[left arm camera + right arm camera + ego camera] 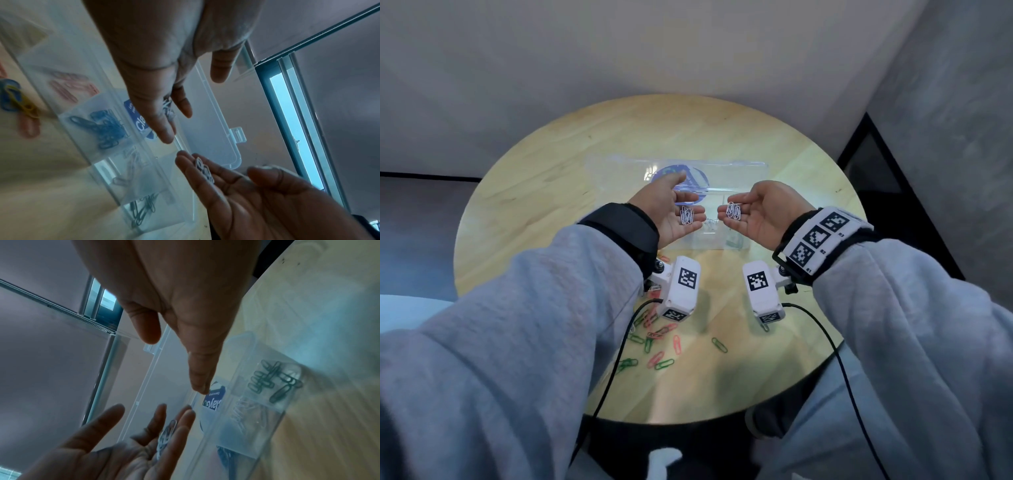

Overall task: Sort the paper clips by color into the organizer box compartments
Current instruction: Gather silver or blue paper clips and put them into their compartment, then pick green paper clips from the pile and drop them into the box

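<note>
Both hands hover palm up over the clear organizer box (710, 236), whose lid (739, 168) lies open behind it. My left hand (688, 200) carries a small bunch of white paper clips (687, 216) on its relaxed fingers. My right hand (739, 202) is loosely cupped with more white clips (734, 211) lying on its fingers. The left wrist view shows compartments with pink clips (69, 87), blue clips (104, 126), white clips (131, 162) and dark clips (144, 209). Loose green and pink clips (661, 339) lie on the table near me.
The round wooden table (544, 192) stands against a grey wall. Black cables (616, 370) from the wrist cameras trail over its near edge. A few blue, yellow and pink clips (14, 99) lie beside the box's left end.
</note>
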The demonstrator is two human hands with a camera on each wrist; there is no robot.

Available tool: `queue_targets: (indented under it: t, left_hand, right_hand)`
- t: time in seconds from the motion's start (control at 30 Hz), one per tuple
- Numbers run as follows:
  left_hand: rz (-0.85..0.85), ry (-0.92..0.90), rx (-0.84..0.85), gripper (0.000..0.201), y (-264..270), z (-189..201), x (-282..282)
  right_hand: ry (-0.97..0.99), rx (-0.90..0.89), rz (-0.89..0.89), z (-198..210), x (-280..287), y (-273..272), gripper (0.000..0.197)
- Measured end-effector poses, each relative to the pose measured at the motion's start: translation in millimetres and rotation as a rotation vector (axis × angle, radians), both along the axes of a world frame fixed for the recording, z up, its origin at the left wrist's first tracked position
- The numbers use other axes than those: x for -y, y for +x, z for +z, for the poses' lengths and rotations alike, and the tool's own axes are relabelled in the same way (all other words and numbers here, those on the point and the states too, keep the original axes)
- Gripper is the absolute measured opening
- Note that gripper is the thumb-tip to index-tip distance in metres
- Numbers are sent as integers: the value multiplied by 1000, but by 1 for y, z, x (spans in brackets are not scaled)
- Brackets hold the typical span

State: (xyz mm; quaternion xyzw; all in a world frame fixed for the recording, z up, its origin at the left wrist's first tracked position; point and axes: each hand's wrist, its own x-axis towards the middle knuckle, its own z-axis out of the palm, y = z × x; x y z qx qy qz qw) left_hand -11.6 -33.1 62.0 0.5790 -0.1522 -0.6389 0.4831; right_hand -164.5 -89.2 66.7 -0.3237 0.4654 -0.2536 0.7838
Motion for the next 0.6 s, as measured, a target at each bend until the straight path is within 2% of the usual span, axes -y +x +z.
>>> queue_targets:
  t: [0.13,0.3,0.4,0.53,0.6]
  left_hand:
    - [-17,-4,9,44,-2,0,13]
    - [-39,-37,-5,45,-11,4,22]
    - [-27,-59,-20,41,-9,3,20]
    - [-28,-88,134,31,-14,5,7]
    - [-134,-104,279,20,-21,6,-7]
  right_hand:
    - [17,26,41,1,5,10,14]
    - [-24,1,43,1,3,12,24]
    - [-105,-80,19,-2,1,2,26]
    - [-183,-285,30,-2,-7,-24,20]
    - [-167,-384,62,-5,-15,-36,15]
